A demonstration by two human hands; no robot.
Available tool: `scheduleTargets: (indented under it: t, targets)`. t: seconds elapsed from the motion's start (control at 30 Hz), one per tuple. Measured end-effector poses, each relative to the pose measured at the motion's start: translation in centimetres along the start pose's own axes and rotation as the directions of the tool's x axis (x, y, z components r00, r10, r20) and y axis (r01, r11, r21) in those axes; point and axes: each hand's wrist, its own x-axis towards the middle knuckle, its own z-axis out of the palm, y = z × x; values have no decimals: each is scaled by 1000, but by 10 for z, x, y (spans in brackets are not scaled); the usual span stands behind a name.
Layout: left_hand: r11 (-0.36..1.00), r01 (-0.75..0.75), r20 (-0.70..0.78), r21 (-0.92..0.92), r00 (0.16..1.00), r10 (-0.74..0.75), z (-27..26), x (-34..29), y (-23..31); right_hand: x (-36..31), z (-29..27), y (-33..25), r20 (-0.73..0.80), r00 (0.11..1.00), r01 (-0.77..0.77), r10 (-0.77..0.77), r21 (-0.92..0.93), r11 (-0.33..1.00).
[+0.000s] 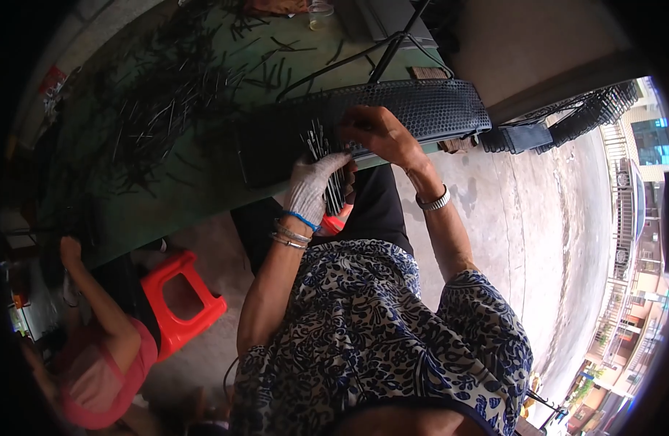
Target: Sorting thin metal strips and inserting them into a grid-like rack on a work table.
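I am clamping the strips [335,192] in my left hand [310,183], best gripped firm and aligned, while my right hand [382,136] is hovering near the mesh [447,107], grip unclear.

The white-knit-gloved left hand [310,187] grips a bundle of thin dark strips [335,192]; the bare right hand [385,135] curls just beside it, near a black perforated panel [440,109]. More thin black strips [176,100] litter a green table [193,202].
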Motion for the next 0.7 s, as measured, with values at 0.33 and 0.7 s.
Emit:
scheduleTargets:
  t: [0.33,0.7]
  targets:
    - [963,135,10,-234,991,-136,-2,7,5,27,-11,11,-583,766,36,-272,-383,923]
    - [962,91,20,-258,996,-89,-6,14,-4,61,9,47,-425,839,86,-339,-512,855]
